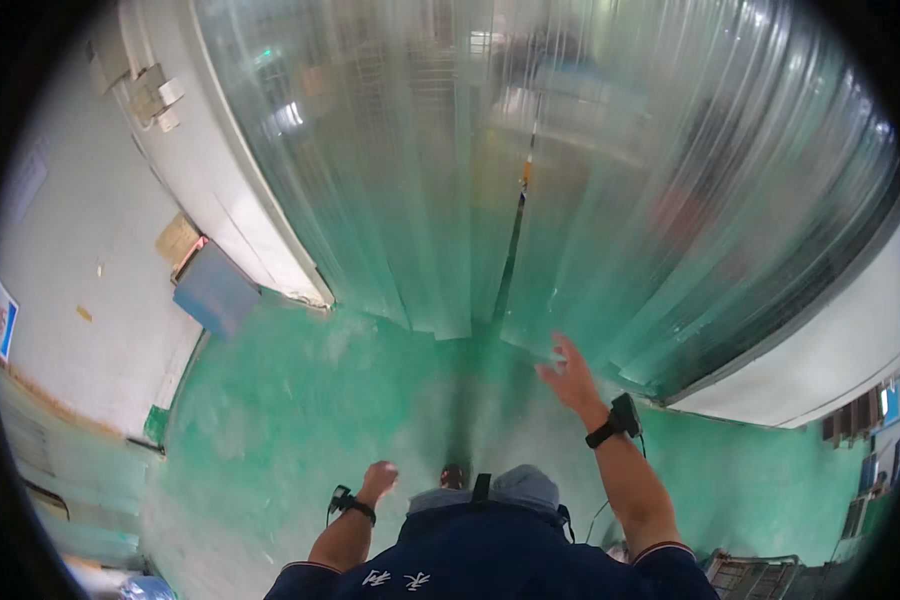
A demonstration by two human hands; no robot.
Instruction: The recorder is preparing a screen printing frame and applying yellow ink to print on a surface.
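Note:
A clear plastic strip curtain (440,220) hangs across the doorway in front of me, with a narrow dark gap near its middle. My right hand (570,378) is stretched forward, fingers apart, nothing in it. It is nearest the lower part of the strips; whether it touches them I cannot tell. Low by my left side is my left hand (378,480), its fingers blurred and partly hidden. Each wrist wears a black strap with a small device, one on the right wrist (615,420) and one on the left wrist (350,503).
Green painted floor (270,400) spreads around my feet. A blue-grey box (215,288) stands against the white wall (100,230) on the left. The curtain's doorway has a white frame (270,220). Metal racking (755,575) lies at the lower right.

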